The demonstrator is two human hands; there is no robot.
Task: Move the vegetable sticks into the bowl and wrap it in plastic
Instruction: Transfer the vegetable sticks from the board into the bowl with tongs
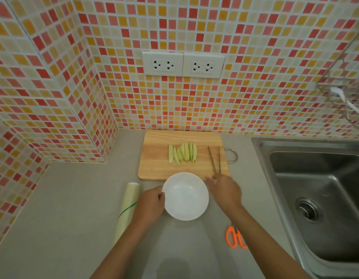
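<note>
Grey countertop (74,198), mosaic-tiled wall (194,107) behind. Left hand (152,202) grips bowl (185,196) rim; right hand (224,190) splayed loose beside it, sink (315,188) further right.

A mosaic wall (194,27) of small red, pink, orange and cream tiles with white grout. Two white sockets (183,64). A pale grey counter (63,208). A light wooden cutting board (154,158) with visible grain holds pale green vegetable sticks (182,153). A plain white bowl (185,196). Scissors (235,237) with bright orange handles. A silver steel sink (315,188).
</note>
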